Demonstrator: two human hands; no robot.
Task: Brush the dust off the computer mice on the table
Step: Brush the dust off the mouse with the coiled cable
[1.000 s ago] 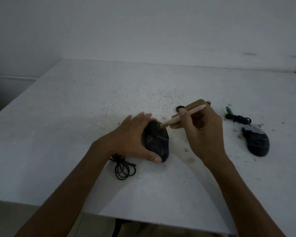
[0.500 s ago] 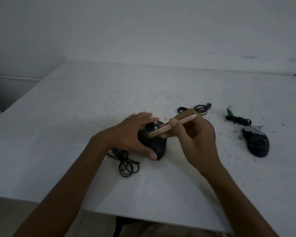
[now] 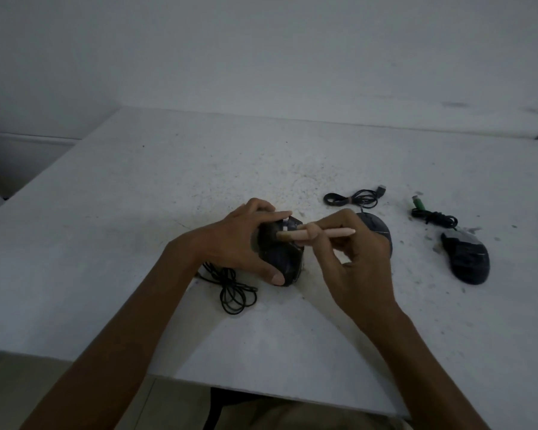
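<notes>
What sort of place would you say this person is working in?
Probably a plain workroom or repair bench, though that is uncertain: a white, dust-speckled table against a blank wall, and a wired mouse at the right with its bundled cable.

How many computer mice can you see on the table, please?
3: the held mouse in the left hand; the middle mouse, partly hidden behind the right hand holding the brush; the far mouse at right.
</notes>
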